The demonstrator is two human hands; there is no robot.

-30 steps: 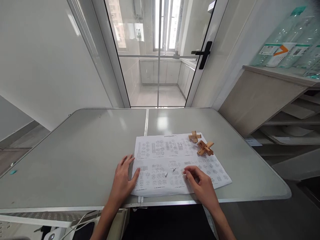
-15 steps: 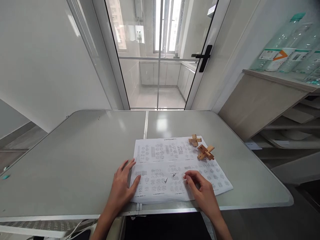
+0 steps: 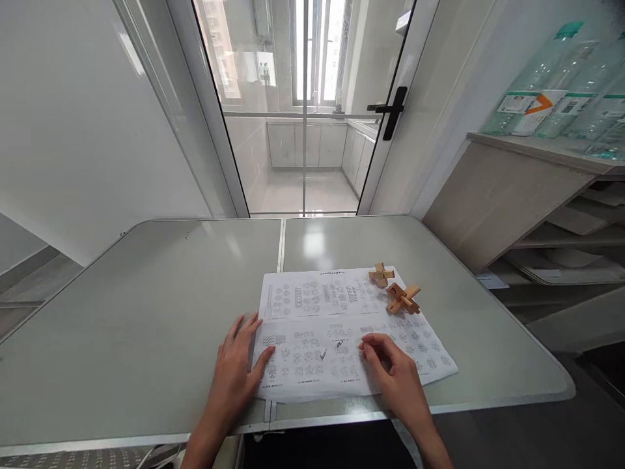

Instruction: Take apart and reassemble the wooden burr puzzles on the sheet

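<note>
A printed sheet of paper (image 3: 312,384) with rows of small diagrams lies flat on the table, creased across its middle. My left hand (image 3: 237,361) is open, fingers spread, resting over the sheet's left edge. Over the lower right part of the sheet, my right hand (image 3: 393,368) is closed, thumb and index tips together near the paper; nothing shows between them. Beyond it, a wooden interlocking puzzle of crossed pieces (image 3: 403,299) sits at the sheet's right edge. A second, smaller wooden cross puzzle (image 3: 381,275) is at the top right corner.
The grey folding table (image 3: 146,326) has a metal seam down its middle. Behind it stands a glass door with a black handle (image 3: 393,112). At right, a wooden shelf (image 3: 469,195) bears several clear plastic bottles (image 3: 537,98).
The whole view has shifted slightly. Both hands keep nearly the same pose on the paper, and the puzzles stay in place.
</note>
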